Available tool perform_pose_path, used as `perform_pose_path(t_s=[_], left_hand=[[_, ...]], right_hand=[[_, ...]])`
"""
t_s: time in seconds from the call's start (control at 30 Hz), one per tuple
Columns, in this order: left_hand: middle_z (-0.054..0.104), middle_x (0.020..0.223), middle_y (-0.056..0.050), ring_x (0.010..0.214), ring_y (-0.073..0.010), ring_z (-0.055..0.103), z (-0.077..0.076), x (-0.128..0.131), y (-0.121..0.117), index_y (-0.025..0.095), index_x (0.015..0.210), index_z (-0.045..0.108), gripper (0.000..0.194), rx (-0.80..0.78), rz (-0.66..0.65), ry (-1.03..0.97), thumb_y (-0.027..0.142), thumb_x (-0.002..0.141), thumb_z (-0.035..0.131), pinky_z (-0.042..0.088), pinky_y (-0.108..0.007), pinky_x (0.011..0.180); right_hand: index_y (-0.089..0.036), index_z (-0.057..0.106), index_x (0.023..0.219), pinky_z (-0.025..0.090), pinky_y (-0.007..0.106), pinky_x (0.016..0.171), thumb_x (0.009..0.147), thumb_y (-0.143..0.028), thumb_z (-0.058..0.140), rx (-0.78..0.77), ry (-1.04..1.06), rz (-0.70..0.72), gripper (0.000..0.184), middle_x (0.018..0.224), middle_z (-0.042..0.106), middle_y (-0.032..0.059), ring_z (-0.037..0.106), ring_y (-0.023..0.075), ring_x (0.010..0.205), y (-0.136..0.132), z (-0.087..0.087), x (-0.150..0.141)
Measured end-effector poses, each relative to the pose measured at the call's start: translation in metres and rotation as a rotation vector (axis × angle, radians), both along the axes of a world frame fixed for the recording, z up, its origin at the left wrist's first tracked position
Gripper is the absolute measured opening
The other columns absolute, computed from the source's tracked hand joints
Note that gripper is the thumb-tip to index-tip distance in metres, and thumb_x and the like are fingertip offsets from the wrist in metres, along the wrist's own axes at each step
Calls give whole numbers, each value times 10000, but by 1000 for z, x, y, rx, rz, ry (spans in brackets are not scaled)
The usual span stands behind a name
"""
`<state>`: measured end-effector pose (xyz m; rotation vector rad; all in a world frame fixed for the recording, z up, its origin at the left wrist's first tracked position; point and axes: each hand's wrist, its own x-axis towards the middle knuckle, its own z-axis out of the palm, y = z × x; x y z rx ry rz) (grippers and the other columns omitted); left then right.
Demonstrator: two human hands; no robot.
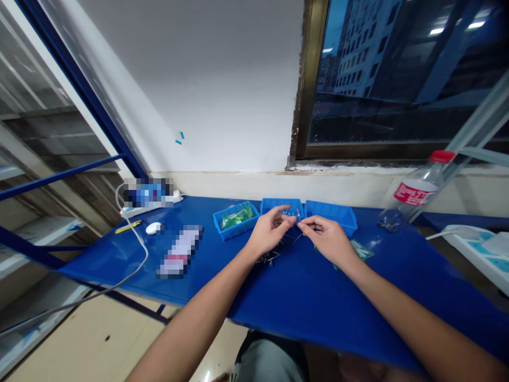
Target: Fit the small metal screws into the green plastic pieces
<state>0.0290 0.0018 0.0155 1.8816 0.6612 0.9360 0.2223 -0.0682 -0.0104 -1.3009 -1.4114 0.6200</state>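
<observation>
Over the blue table, my left hand (271, 229) is closed in a pinch, with thumb and forefinger meeting in front of the middle blue tray (270, 203). Just to its right, my right hand (326, 236) also pinches, and its fingertips nearly touch the left thumb. What either pinch holds is too small to name. A thin dark sliver (297, 238) shows below the fingertips. Partly hidden under my left hand lies a pile of small dark metal pieces (271, 258), which look like screws. Clear packets with green parts (361, 250) lie beside my right wrist.
A left blue tray (235, 232) holds small green packets; a right blue tray (342, 216) stands by the wall. Also on the table (278, 302) are a capped plastic bottle (415, 193), a white mouse (153, 228), a yellow cutter (128, 227) and a trailing cable (146, 254).
</observation>
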Motion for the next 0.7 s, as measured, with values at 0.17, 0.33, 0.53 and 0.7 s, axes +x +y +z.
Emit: perform_pose_path(t_s=[0.17,0.33,0.53,0.7], left_hand=[[762,1199,-141,1115,-298,713,-1,-5,1,188,1257,714,330,510,-123,370,354,987,620,527,-435,1034],[756,1236,-128,1166,-284,695,-8,-4,7,206,1203,750,271,652,-270,466,266,965,634,505,-403,1058],[790,1024,-105,999,-249,734,-16,3,7,200,968,778,163,721,-209,572,166,942,621,526,-338,919],[762,906,-77,868,-219,730,-16,7,3,192,1026,714,167,811,-76,716,198,1000,549,516,-342,900]], right_hand=[[-197,703,1025,477,261,511,912,-616,678,-40,141,-49,434,867,747,65,630,158,616,3,1,7],[-201,692,1010,445,247,475,927,-637,644,-45,152,-13,447,809,719,40,576,129,547,7,6,4],[-186,704,810,456,273,505,945,-673,590,-116,5,-19,518,630,683,31,602,152,501,10,8,-1],[-203,705,800,508,297,578,954,-669,584,-89,-76,-30,505,648,709,37,636,168,528,3,9,0]])
